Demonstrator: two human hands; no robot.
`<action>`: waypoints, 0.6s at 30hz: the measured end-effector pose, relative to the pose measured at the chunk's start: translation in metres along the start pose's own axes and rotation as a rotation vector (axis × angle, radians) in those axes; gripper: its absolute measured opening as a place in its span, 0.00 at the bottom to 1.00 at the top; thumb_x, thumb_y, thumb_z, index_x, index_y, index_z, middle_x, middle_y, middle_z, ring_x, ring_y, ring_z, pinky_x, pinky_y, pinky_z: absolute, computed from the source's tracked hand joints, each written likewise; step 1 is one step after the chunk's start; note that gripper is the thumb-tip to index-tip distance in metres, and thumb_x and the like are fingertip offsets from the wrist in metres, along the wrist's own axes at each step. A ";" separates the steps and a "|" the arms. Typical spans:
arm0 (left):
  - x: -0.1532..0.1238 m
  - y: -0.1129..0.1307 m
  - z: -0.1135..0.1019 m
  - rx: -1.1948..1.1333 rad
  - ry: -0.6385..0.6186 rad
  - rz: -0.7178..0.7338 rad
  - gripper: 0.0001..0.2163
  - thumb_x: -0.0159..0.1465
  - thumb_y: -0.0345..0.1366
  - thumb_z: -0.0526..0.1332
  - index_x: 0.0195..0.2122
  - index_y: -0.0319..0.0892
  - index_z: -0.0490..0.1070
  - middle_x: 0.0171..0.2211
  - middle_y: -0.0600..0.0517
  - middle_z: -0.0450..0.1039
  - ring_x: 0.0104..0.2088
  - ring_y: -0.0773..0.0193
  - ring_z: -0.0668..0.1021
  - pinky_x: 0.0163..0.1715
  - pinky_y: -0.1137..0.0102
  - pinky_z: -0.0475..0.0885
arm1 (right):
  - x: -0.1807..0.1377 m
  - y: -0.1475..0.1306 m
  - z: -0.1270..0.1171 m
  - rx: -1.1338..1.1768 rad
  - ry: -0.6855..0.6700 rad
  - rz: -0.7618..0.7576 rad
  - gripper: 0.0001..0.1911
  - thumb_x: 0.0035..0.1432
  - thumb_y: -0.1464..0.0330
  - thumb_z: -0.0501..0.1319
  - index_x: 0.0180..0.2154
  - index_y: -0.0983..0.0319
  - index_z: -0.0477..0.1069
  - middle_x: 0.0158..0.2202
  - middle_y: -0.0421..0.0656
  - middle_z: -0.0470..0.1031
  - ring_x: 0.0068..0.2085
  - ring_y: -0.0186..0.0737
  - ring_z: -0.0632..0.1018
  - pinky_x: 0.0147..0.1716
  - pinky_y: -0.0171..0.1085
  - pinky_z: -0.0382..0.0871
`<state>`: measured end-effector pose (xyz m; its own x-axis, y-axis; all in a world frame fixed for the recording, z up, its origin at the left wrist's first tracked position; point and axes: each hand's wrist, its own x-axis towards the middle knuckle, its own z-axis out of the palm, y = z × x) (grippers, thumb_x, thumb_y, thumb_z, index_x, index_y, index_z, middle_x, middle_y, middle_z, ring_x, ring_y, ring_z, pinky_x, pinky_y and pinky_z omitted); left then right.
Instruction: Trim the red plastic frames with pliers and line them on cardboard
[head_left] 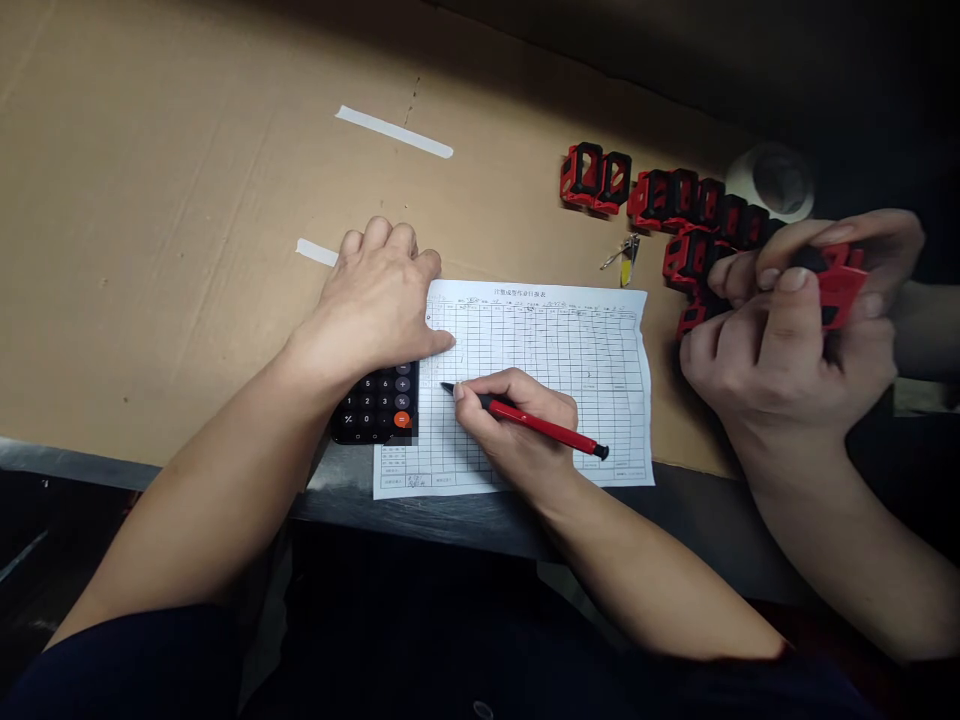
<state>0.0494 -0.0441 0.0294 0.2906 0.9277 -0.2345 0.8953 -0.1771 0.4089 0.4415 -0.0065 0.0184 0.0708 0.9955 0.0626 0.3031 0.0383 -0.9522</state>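
My right hand (pixel 525 425) is closed around a red and black pen (pixel 544 427), its tip touching the left part of a printed grid form (pixel 570 345) that lies on the cardboard-covered table. My left hand (pixel 379 295) rests knuckles up, fingers curled, over the form's upper left corner and the top of a phone showing a calculator (pixel 379 405). I cannot make out anything held inside it.
Another person's hands (pixel 787 320) at the right hold a red and black plastic part (pixel 840 285). A row of similar parts (pixel 660 200) lies behind them, with a small metal clip (pixel 626 255) and a tape roll (pixel 776 180). White tape strips (pixel 394 132) are stuck on the cardboard.
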 end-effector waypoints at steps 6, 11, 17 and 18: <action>0.000 0.000 0.000 -0.025 0.006 -0.003 0.26 0.51 0.48 0.74 0.49 0.44 0.75 0.51 0.44 0.66 0.64 0.30 0.60 0.64 0.41 0.54 | 0.023 0.015 -0.015 0.093 -0.059 0.023 0.17 0.42 0.50 0.73 0.26 0.51 0.72 0.20 0.34 0.70 0.29 0.44 0.73 0.27 0.47 0.66; 0.000 -0.001 -0.001 -0.013 0.008 0.003 0.26 0.50 0.48 0.74 0.48 0.43 0.76 0.51 0.43 0.67 0.63 0.31 0.62 0.64 0.43 0.55 | 0.026 0.011 -0.015 0.135 -0.120 0.021 0.19 0.40 0.51 0.76 0.25 0.53 0.73 0.20 0.34 0.70 0.29 0.44 0.73 0.28 0.48 0.66; 0.005 -0.016 -0.007 -0.049 0.121 -0.046 0.19 0.61 0.50 0.64 0.47 0.43 0.76 0.47 0.42 0.73 0.59 0.41 0.68 0.62 0.48 0.62 | -0.083 -0.046 0.114 -0.224 -0.100 -0.090 0.13 0.53 0.50 0.69 0.40 0.43 0.79 0.41 0.32 0.81 0.49 0.57 0.78 0.38 0.58 0.73; 0.005 -0.021 -0.009 -0.052 0.172 -0.072 0.19 0.63 0.50 0.61 0.48 0.44 0.76 0.47 0.42 0.75 0.58 0.42 0.69 0.61 0.49 0.64 | -0.101 -0.051 0.138 -0.238 -0.104 -0.121 0.13 0.54 0.53 0.69 0.43 0.41 0.79 0.45 0.32 0.80 0.53 0.59 0.77 0.42 0.58 0.74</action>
<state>0.0287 -0.0324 0.0276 0.1604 0.9806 -0.1129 0.8916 -0.0949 0.4428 0.2873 -0.0968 0.0196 -0.0737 0.9890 0.1283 0.5186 0.1479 -0.8421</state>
